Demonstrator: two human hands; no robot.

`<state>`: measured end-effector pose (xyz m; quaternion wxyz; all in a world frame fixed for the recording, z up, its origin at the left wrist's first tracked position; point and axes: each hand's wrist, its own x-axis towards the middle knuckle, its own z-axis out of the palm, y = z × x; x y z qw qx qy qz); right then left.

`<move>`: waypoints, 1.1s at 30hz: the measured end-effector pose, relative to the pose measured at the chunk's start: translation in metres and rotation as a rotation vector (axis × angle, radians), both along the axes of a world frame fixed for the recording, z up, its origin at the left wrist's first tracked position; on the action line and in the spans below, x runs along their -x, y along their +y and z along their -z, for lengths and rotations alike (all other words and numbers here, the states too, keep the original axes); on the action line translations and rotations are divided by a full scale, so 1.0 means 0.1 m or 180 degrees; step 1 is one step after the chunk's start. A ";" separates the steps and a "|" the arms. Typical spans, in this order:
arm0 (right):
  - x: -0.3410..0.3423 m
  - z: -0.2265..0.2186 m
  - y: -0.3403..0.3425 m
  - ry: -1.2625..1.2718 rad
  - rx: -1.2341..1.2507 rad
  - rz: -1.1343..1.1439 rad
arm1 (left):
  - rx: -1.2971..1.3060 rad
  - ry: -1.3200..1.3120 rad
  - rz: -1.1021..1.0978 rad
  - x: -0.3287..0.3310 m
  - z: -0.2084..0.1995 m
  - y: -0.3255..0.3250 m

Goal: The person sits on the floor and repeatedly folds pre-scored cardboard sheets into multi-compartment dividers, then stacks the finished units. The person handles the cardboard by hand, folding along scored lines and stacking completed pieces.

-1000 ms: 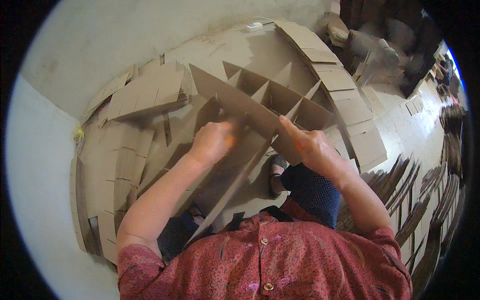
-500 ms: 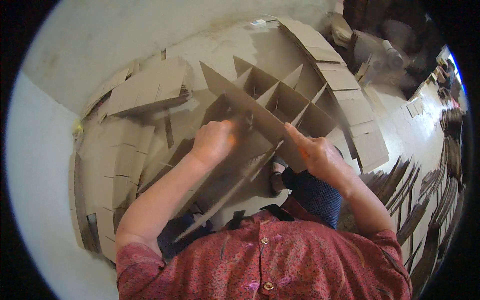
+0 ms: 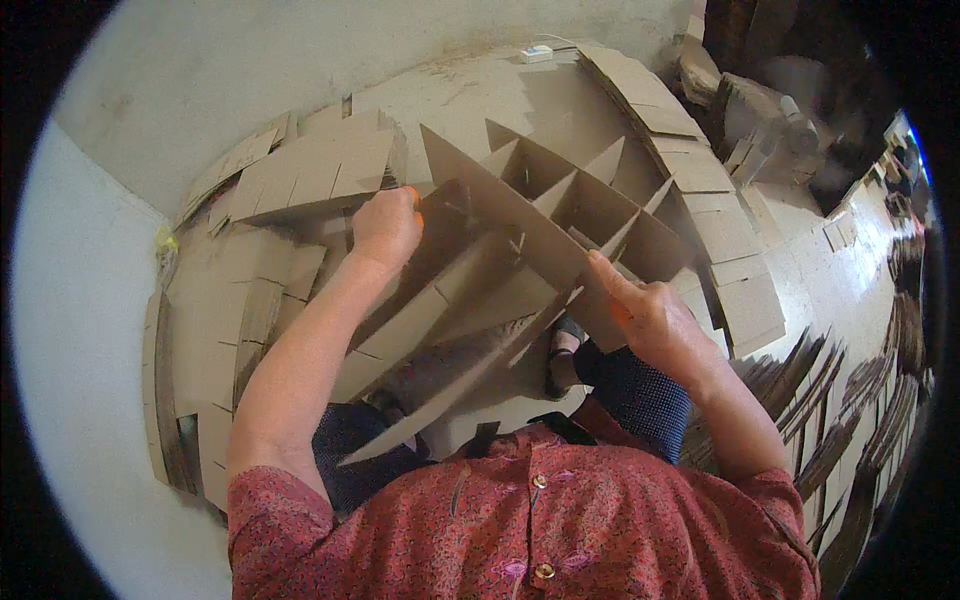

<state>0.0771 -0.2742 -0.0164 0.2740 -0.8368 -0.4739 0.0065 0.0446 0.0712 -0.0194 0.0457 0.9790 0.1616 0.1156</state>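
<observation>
Cardboard divider grid [image 3: 510, 215] is filling mid-frame, the right hand [image 3: 645, 308] gripping it; left of centre, the left hand [image 3: 388, 228] is showing as a fist, contents unclear.

We distinguish a back wall [image 3: 300, 70], greyish and faintly stained, meeting a whiter left wall [image 3: 90, 380] at a corner on the left. Near the foot of the back wall we note a small white power socket block [image 3: 536, 54], resting on the pale floor [image 3: 480, 105]. At upper right we see deep shadow; below it, glare [image 3: 855, 278] whitens the floor, and bluish-white light [image 3: 908, 130] shows at the far right edge.
</observation>
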 end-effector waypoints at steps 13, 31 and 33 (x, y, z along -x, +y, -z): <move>-0.43 0.09 0.34 -0.0547 0.0294 0.0233 | -0.0074 -0.0892 0.0095 0.16 -0.18 0.55; -0.27 -0.15 1.10 0.4137 -0.2822 0.0453 | 0.0098 -0.1638 0.2646 0.53 -0.20 -0.50; -0.24 -0.12 1.02 0.3612 -0.2842 0.0720 | 0.0243 -0.1615 0.2697 0.52 -0.18 -0.49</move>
